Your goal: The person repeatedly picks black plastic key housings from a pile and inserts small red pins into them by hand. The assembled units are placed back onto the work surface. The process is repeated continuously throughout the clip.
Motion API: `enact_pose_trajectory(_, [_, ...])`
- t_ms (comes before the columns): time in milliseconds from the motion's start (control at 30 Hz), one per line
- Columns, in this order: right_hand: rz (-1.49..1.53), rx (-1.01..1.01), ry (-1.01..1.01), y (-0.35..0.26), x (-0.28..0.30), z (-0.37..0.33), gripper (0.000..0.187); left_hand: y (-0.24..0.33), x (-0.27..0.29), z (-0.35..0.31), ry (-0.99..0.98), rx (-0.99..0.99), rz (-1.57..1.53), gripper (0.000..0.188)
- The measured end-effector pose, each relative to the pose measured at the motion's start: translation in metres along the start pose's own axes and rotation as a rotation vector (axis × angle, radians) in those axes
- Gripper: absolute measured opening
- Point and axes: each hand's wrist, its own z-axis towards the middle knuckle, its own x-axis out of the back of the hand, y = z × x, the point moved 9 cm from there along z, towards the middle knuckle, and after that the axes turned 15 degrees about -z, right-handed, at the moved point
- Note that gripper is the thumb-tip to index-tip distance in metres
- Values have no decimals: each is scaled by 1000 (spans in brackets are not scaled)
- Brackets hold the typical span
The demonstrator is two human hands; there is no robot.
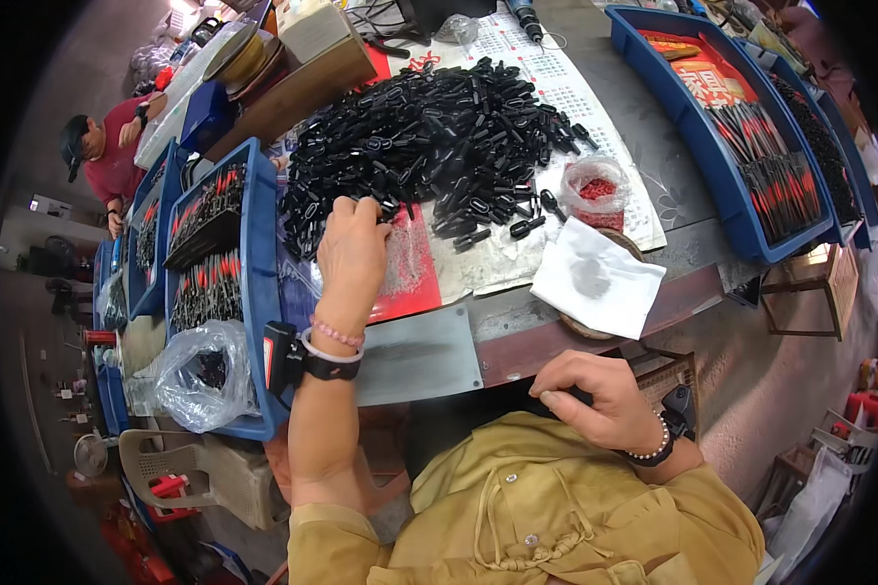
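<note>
A large heap of small black plastic parts (pixel 410 127) is spread over paper sheets on the table. At its near left edge is my left hand (pixel 353 249), fingers curled down and closed against the parts; what they hold, if anything, is hidden. My right hand (pixel 595 395) hovers in front of the table's near edge, thumb and fingers drawn together, with nothing I can make out in the pinch. Beyond it lies a white cloth or paper (pixel 598 276) with a grey smudge, over a round brown tray (pixel 580 328). A clear bag of small red pieces (pixel 596 191) stands behind.
On the left, a blue bin (pixel 263 244) holds black-and-red parts and a clear plastic bag (pixel 205 375). Another blue bin (pixel 751 229) at right holds rows of similar parts. A power screwdriver (pixel 527 19) lies at the back. Another person (pixel 112 156) sits at far left.
</note>
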Motion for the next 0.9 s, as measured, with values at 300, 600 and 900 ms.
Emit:
enact_pose_trajectory(300, [45,2,18,-5,6,1,8,68,32,-99,-32,168,-1196,17])
enact_pose_trajectory(600, [392,-276,-14,14,-16,2,22,95,-8,-163,-203,231,-1374,27])
enact_pose_trajectory(900, [460,-436,-77,21,-23,7,11,95,-38,-182,-522,638,-1942,30])
